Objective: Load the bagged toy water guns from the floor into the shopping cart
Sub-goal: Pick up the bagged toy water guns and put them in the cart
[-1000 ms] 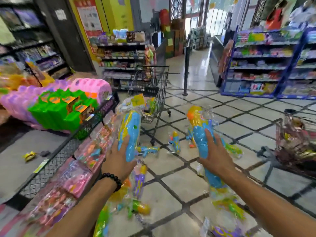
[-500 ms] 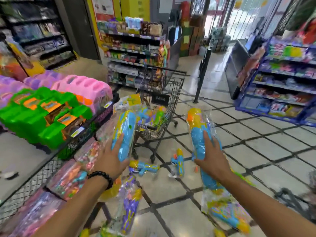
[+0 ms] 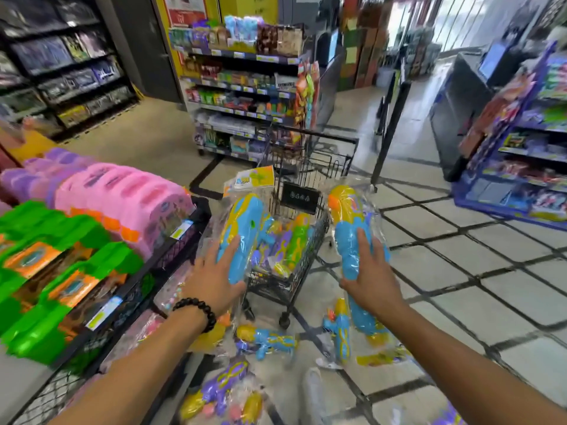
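Both hands, left [image 3: 214, 280] & right [image 3: 372, 280], each gripping a blue-yellow bagged water gun, now nearer the black wire shopping cart [image 3: 294, 283]; drop-in looks next.

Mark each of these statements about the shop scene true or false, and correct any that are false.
1. Each hand holds a bagged water gun. True: left hand, right hand.
2. The shopping cart is empty. False: it already holds water guns.
3. Bagged water guns lie on the floor. True.
4. A bead bracelet is on the right wrist. False: it is on the left wrist.
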A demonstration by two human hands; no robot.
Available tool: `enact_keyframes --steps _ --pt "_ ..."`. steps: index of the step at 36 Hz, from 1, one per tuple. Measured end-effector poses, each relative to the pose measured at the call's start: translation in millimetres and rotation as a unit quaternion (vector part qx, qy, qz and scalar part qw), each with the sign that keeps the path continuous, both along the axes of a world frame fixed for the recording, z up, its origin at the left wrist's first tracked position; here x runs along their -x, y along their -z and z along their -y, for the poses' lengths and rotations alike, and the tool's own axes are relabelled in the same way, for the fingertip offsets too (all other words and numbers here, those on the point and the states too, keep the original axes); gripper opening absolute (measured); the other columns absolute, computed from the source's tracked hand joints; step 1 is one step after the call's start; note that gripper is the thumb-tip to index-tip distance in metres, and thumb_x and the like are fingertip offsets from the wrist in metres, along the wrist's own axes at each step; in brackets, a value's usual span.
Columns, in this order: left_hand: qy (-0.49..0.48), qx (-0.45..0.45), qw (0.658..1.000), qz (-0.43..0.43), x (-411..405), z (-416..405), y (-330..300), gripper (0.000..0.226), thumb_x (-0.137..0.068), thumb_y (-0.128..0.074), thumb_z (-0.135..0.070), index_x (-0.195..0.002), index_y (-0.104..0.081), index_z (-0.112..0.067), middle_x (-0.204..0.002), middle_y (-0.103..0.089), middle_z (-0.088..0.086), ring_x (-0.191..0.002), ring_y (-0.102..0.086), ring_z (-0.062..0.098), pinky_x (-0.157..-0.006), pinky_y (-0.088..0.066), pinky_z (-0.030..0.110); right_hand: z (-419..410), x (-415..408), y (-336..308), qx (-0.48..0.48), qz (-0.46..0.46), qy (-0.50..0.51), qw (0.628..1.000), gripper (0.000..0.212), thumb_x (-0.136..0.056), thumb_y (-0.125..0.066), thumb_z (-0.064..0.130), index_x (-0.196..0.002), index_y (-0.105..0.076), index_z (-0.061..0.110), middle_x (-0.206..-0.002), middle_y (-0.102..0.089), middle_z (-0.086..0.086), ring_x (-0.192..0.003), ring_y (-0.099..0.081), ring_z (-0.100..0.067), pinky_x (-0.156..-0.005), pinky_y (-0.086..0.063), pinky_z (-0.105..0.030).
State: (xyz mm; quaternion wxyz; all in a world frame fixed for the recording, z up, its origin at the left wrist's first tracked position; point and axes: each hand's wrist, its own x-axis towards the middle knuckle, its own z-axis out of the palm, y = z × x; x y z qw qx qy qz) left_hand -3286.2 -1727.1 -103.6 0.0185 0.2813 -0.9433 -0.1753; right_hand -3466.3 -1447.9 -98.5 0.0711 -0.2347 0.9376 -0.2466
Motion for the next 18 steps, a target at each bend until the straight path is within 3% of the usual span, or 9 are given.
enact_keyframes --steps 6,9,12,16,18 --pt "0.002 -0.016 1.000 0.013 96 32 6 0.092 -0.090 -0.059 -0.054 -0.151 0.009 -0.061 -0.168 -0.003 -0.005 -0.150 -0.019 0.033 -0.114 -0.036 0.057 59 98 23 0.021 0.033 -0.004 0.999 0.119 -0.080 -0.078 0.035 -0.161 0.009 0.042 -0.172 0.004 0.001 -0.150 -0.029 -0.036 -0.097 -0.049 -0.051" --pt "-0.012 -0.023 1.000 0.008 141 52 7 0.096 -0.086 -0.062 -0.052 -0.145 0.012 -0.071 -0.168 -0.002 -0.010 -0.152 -0.016 0.030 -0.108 -0.042 0.061 90 148 29 0.025 0.048 -0.009 0.998 0.117 -0.081 -0.075 0.038 -0.159 0.012 0.044 -0.172 0.004 0.000 -0.149 -0.032 -0.037 -0.094 -0.051 -0.052" --pt "-0.021 0.004 0.999 0.025 183 72 9 0.101 -0.084 -0.065 -0.053 -0.146 0.013 -0.069 -0.168 0.000 -0.013 -0.153 -0.015 0.029 -0.097 -0.052 0.055 123 192 34 0.024 0.053 -0.014 0.998 0.120 -0.078 -0.076 0.038 -0.158 0.014 0.046 -0.172 0.002 -0.003 -0.148 -0.034 -0.038 -0.091 -0.053 -0.053" --pt "-0.026 -0.007 0.999 0.047 226 92 20 0.102 -0.085 -0.066 -0.052 -0.153 0.010 -0.061 -0.169 -0.001 -0.005 -0.154 -0.009 0.029 -0.114 -0.040 0.051 161 231 46 0.033 0.071 -0.020 0.997 0.124 -0.076 -0.079 0.035 -0.156 0.015 0.049 -0.172 0.002 -0.002 -0.148 -0.036 -0.038 -0.091 -0.055 -0.054" --pt "-0.022 -0.003 0.998 0.054 245 100 26 0.102 -0.084 -0.066 -0.053 -0.152 0.011 -0.062 -0.169 -0.003 -0.003 -0.153 -0.012 0.033 -0.112 -0.041 0.053 178 244 54 0.043 0.076 -0.026 0.996 0.123 -0.079 -0.079 0.035 -0.157 0.014 0.047 -0.172 0.004 -0.003 -0.145 -0.040 -0.037 -0.089 -0.055 -0.051"
